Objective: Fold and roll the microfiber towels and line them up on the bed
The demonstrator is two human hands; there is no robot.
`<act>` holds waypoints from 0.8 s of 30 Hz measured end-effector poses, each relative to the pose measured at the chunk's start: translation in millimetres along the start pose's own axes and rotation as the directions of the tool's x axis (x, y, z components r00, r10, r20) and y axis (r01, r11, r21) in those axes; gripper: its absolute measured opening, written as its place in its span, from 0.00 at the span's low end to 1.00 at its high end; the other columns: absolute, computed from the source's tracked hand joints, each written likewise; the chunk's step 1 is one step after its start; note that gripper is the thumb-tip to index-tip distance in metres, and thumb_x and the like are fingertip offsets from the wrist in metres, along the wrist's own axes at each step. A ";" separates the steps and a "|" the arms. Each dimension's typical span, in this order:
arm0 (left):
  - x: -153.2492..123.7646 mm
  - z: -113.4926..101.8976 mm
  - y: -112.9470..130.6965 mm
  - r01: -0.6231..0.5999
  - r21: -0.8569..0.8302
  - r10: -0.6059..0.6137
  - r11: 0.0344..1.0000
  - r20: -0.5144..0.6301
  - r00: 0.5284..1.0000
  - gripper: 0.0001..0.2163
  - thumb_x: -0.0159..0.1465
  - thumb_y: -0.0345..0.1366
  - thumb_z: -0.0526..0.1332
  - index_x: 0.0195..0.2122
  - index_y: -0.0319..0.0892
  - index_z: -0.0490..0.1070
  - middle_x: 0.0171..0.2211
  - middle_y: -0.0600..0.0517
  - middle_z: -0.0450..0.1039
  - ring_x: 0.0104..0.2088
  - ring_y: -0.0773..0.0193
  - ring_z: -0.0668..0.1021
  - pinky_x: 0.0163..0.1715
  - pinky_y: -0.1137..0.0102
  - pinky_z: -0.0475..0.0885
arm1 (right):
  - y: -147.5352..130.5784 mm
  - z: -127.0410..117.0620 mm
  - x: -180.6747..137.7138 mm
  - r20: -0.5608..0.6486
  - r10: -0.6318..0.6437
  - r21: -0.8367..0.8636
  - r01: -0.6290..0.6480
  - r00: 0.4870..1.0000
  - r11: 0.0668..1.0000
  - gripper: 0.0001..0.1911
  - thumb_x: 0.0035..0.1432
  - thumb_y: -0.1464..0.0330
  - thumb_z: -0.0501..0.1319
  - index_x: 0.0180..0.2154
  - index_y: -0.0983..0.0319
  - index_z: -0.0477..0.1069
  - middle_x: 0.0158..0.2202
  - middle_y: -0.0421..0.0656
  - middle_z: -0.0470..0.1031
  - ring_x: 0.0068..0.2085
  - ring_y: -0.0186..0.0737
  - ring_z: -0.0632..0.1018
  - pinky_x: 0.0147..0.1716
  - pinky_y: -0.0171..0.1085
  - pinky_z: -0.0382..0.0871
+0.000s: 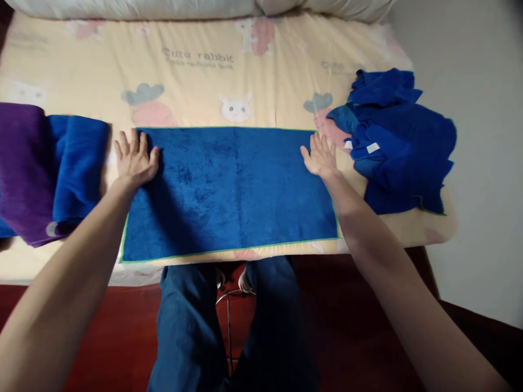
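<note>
A blue towel (237, 190) with thin green edging lies spread flat on the bed before me, a crease running down its middle. At its far left corner rests my left hand (137, 160), palm down with fingers spread. My right hand (321, 154) lies on the far right corner, its fingers stretched out too. Neither hand grips the cloth. Just left of my left hand sit a folded blue towel (84, 163) and a purple towel (22, 169). Beyond my right hand is a crumpled heap of blue towels (404, 136) with white tags showing.
The bed sheet (196, 92) is pale yellow with rabbits, carrots and lettering. A light padded bolster (134, 8) borders the far side. A pale wall (482, 163) stands at the right. Below the bed edge are my legs (188, 321) and a dark red floor (110, 337).
</note>
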State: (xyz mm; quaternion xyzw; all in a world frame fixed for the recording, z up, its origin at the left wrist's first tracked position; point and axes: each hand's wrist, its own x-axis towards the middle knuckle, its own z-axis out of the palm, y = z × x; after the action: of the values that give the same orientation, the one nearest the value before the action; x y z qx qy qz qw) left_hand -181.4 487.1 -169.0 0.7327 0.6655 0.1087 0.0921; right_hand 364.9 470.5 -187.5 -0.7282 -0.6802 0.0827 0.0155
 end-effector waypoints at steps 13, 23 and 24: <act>-399.4 -11.3 126.4 -0.063 -0.491 0.211 0.869 0.253 0.944 0.17 0.66 0.39 0.59 0.54 0.58 0.77 0.55 0.51 0.78 0.63 0.49 0.73 0.72 0.52 0.54 | -133.6 28.4 -426.4 -0.112 -0.342 0.543 0.346 0.933 0.766 0.23 0.68 0.72 0.49 0.56 0.51 0.76 0.64 0.40 0.71 0.69 0.48 0.66 0.69 0.60 0.59; -430.5 -13.8 159.3 -0.040 -0.555 0.143 0.831 0.143 0.979 0.07 0.62 0.34 0.61 0.34 0.51 0.80 0.36 0.47 0.81 0.46 0.51 0.79 0.70 0.50 0.51 | -150.1 19.3 -467.1 -0.149 -0.198 0.444 0.244 0.969 0.862 0.20 0.66 0.73 0.51 0.52 0.57 0.76 0.65 0.44 0.70 0.70 0.51 0.63 0.69 0.64 0.52; -430.4 -14.6 160.8 -0.020 -0.593 0.129 0.805 0.143 0.981 0.06 0.61 0.34 0.63 0.34 0.50 0.81 0.35 0.47 0.81 0.45 0.51 0.79 0.70 0.50 0.51 | -149.9 19.3 -468.5 -0.149 -0.194 0.435 0.240 0.970 0.868 0.20 0.65 0.73 0.51 0.52 0.57 0.76 0.65 0.44 0.70 0.70 0.50 0.63 0.69 0.64 0.52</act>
State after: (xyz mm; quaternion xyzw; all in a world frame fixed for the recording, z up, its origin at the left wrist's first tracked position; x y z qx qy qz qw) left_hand -70.9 42.9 -125.9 0.7004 0.5588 0.2475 0.3687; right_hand 185.5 14.6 -139.7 -0.6267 -0.7185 0.1987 0.2269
